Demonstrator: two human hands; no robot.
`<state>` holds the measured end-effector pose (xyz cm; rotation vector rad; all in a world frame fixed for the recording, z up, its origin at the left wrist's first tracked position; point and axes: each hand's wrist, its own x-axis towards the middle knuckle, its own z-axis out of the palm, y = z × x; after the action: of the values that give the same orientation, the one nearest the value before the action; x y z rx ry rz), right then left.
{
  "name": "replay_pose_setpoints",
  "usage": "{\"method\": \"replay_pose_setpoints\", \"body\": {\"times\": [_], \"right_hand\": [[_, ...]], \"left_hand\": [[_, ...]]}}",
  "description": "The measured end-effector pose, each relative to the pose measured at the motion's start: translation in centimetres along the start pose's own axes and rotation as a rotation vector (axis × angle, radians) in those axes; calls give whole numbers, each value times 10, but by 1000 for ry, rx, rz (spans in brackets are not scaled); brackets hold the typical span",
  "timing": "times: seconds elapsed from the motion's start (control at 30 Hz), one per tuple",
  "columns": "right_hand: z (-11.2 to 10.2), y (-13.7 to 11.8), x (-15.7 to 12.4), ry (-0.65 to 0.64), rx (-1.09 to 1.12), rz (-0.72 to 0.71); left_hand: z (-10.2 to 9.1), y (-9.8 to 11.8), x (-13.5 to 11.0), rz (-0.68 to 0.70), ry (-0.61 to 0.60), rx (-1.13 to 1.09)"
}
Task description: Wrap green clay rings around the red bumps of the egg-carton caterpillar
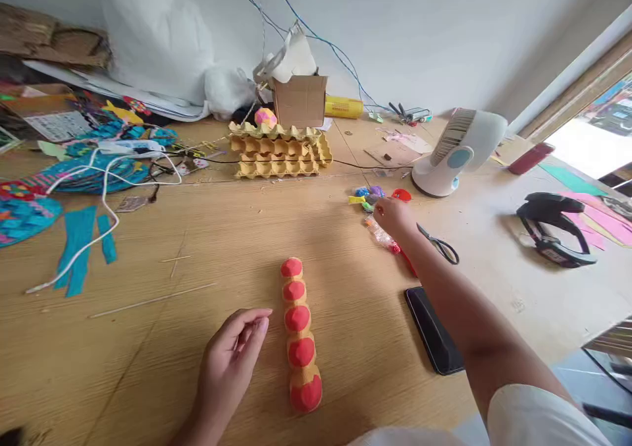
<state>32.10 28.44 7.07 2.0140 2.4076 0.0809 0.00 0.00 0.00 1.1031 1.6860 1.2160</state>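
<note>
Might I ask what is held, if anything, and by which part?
The left hand holds nothing visible; whether the right hand, at colourful packets, grips one is unclear.

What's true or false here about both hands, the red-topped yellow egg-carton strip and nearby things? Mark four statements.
1. The egg-carton strip has five red bumps. True.
2. The left hand grips the strip. False: the left hand is beside it, apart.
3. The right hand is at the small multicoloured bundles. True.
4. The white plastic fan stands left of the stacked yellow egg cartons. False: the fan stands right of those cartons.
</note>
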Motion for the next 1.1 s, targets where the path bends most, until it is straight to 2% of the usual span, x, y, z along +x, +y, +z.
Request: {"method": "replay_pose_setpoints", "body": {"times": [0.17,0.27,0.4,0.53,0.63,0.9,1.0,1.1], "right_hand": [[18,-19,-7,-53,15,-27],[21,-23,-6,-30,29,-30],[22,-13,10,54,28,28],[24,3,37,-42,36,74],[18,12,54,-68,26,107],[-22,15,77,24,-37,102],[-20,7,77,-12,-36,69],[-12,3,75,-112,-8,-32]], "left_hand": [[2,0,2,20,5,-6],[3,1,2,41,7,-2],[4,2,2,62,14,17],[4,3,2,83,6,39],[4,3,1,98,13,45],[4,3,1,74,20,33],[4,3,1,66,19,24],[4,5,2,65,24,21]]}}
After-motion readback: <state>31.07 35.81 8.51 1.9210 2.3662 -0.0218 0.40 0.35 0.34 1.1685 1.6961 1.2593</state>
